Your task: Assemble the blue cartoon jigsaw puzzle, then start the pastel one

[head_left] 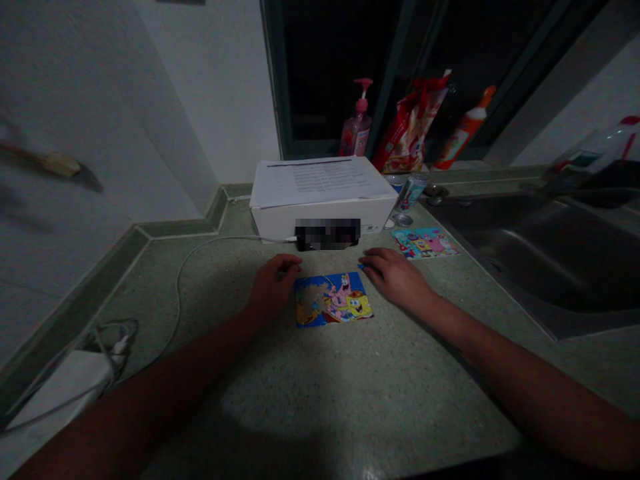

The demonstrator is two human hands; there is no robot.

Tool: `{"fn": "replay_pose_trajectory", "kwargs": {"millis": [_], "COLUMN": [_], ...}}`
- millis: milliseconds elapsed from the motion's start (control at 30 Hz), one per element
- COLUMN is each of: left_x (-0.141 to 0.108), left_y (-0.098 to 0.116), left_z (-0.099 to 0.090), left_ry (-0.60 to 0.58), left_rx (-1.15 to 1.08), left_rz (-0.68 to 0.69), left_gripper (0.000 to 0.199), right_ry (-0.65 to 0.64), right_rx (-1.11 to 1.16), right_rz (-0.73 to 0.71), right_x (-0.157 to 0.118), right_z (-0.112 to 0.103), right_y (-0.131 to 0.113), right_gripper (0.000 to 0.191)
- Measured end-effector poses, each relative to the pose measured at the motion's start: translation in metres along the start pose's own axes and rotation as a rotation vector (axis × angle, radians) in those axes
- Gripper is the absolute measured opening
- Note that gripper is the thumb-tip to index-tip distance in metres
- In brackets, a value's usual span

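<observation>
1. at the far left, a white power adapter (60,393) lies on the bench (350,393) beside the green wall trim, with loose cord around it. a white cable (177,293) curves from that corner to the blurred black object (327,235).
2. your left hand (274,287) rests on the bench with its fingers curled into a narrow shape. it shows nothing held, but the curl hides part of the palm, so i can't be certain.
3. the spongebob picture card (333,300) lies flat between your hands, just beside the left one, with a tan patch across its left part.
4. your right hand (395,277) lies wide and flat, holding nothing, its fingertips near the card's top right corner and beside a small blue scrap (361,266).
5. behind the card stands a white cardboard box (320,223), topped by a printed paper sheet (320,181). the black object sits against its front.
6. past the box stand a pink pump bottle (356,127), a red-and-white bag (410,127) and a can (411,192). a second picture card (424,243) lies flat nearer you.
7. at the far right are an orange-capped bottle (465,127) and a steel sink (540,253).
</observation>
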State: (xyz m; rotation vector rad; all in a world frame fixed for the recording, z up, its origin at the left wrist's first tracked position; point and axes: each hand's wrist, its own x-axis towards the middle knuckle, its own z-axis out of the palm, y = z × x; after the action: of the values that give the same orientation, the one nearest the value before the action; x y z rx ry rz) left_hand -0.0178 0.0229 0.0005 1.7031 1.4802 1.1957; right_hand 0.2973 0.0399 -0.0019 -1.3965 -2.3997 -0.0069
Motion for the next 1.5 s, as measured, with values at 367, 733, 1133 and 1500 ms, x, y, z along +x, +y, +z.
{"fn": "replay_pose_trajectory", "kwargs": {"millis": [367, 733, 1133, 1500], "left_x": [-0.001, -0.004, -0.012, -0.013], "left_y": [0.004, 0.005, 0.009, 0.009], "left_z": [-0.001, 0.0, 0.002, 0.004], "left_ry": [-0.005, -0.03, -0.129, -0.299], "left_rx": [0.006, 0.066, 0.211, 0.257], "left_rz": [-0.016, 0.058, 0.332, 0.511], "left_gripper": [0.014, 0.012, 0.014, 0.014], "right_ry": [0.022, 0.095, 0.137, 0.139], "right_rx": [0.068, 0.322, 0.593, 0.585], "right_rz": [0.013, 0.157, 0.165, 0.028], "right_x": [0.001, 0.001, -0.007, -0.013], "right_z": [-0.002, -0.011, -0.012, -0.006], "right_y": [-0.001, -0.005, -0.049, -0.076], "right_gripper": [0.021, 0.011, 0.009, 0.012]}}
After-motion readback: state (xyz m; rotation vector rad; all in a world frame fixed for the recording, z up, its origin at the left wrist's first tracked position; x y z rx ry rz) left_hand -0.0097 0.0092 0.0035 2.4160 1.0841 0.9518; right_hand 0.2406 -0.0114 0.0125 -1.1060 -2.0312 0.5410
